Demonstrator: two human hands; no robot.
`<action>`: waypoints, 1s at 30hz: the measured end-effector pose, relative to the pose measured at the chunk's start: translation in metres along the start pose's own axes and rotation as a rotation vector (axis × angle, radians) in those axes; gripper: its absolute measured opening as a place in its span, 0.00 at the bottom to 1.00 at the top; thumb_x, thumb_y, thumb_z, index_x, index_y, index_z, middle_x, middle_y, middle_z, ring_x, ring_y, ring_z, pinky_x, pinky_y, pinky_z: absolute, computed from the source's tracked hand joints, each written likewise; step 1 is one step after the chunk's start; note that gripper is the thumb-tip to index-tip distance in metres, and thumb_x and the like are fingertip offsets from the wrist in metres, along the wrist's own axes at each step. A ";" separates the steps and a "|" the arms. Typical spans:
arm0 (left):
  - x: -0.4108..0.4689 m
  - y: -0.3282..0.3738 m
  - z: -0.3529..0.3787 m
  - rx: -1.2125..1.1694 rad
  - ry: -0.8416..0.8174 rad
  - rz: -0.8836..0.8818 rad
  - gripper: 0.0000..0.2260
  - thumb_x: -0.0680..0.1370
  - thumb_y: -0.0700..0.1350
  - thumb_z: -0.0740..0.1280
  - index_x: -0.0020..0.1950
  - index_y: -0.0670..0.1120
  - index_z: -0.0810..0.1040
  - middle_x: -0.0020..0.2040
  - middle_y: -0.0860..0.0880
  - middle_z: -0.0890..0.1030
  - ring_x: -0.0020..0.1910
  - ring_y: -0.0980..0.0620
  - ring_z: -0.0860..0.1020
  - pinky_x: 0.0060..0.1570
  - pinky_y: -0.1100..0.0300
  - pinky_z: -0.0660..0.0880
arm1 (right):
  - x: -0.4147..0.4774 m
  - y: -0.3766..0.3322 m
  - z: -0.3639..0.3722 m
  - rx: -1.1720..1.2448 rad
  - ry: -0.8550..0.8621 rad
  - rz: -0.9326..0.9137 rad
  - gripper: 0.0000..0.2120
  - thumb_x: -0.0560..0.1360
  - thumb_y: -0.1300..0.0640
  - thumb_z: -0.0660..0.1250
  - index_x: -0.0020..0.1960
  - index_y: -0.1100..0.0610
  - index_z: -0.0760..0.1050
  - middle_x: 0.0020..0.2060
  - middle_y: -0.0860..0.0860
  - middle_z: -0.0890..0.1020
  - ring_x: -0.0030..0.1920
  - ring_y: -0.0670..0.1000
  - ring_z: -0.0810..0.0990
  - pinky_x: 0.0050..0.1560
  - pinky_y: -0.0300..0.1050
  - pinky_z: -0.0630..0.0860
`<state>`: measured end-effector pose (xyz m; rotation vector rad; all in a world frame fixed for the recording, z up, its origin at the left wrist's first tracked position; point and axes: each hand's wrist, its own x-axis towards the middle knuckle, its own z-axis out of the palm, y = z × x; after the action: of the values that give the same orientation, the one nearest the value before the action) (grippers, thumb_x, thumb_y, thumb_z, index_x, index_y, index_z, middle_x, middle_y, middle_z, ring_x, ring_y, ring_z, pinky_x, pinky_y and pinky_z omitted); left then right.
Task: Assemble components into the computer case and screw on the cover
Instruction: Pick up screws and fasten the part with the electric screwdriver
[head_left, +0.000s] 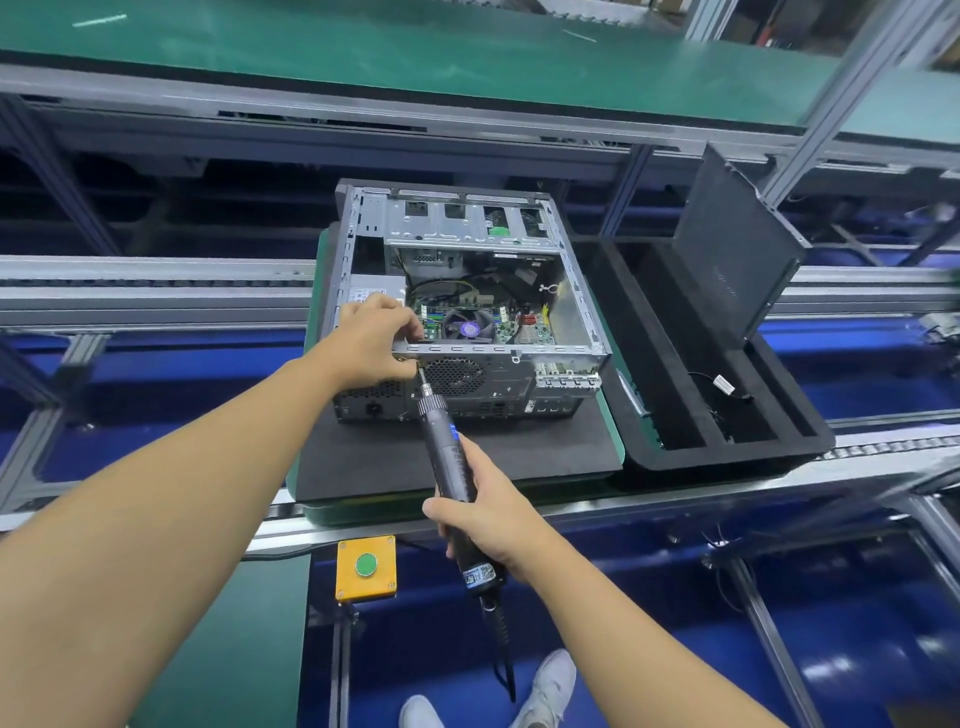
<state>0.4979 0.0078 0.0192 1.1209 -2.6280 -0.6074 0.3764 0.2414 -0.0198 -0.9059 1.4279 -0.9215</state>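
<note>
Inside, open computer case (467, 306), motherboard (483, 319) exposed

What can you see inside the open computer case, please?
Inside the computer case: a green motherboard, a fan, black cables and a metal drive cage. The left hand hides the near-left corner.

case (467, 312) on mat (467, 457), tray (727, 447) right

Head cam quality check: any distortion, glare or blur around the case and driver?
Head view: wide-angle bowing bends the conveyor rails toward the edges; pale glare streaks on the green belt up top; computer case and electric screwdriver sharp and evenly lit at centre; right edge smeared; left hand hides where the bit lands.
</note>
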 end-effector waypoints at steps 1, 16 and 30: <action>0.000 0.000 0.000 0.001 0.000 0.003 0.14 0.69 0.49 0.73 0.52 0.56 0.74 0.58 0.51 0.73 0.65 0.49 0.67 0.65 0.56 0.59 | 0.000 0.000 0.000 0.000 0.005 0.003 0.37 0.69 0.53 0.73 0.72 0.33 0.65 0.40 0.52 0.81 0.33 0.50 0.80 0.36 0.46 0.81; 0.002 -0.001 0.001 0.014 0.007 0.012 0.15 0.70 0.48 0.73 0.54 0.54 0.76 0.58 0.51 0.73 0.65 0.50 0.66 0.64 0.57 0.58 | 0.002 -0.004 0.000 -0.014 0.025 0.013 0.38 0.70 0.54 0.73 0.74 0.34 0.63 0.42 0.53 0.81 0.34 0.52 0.80 0.37 0.48 0.81; 0.001 0.000 0.000 0.007 0.013 0.017 0.14 0.70 0.48 0.74 0.52 0.55 0.75 0.57 0.52 0.73 0.65 0.51 0.66 0.61 0.60 0.56 | 0.003 -0.009 0.017 0.073 0.022 0.036 0.37 0.69 0.52 0.73 0.74 0.35 0.62 0.38 0.53 0.81 0.31 0.55 0.80 0.35 0.47 0.80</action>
<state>0.4970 0.0073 0.0190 1.1002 -2.6272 -0.5860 0.3930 0.2344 -0.0132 -0.8153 1.4161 -0.9532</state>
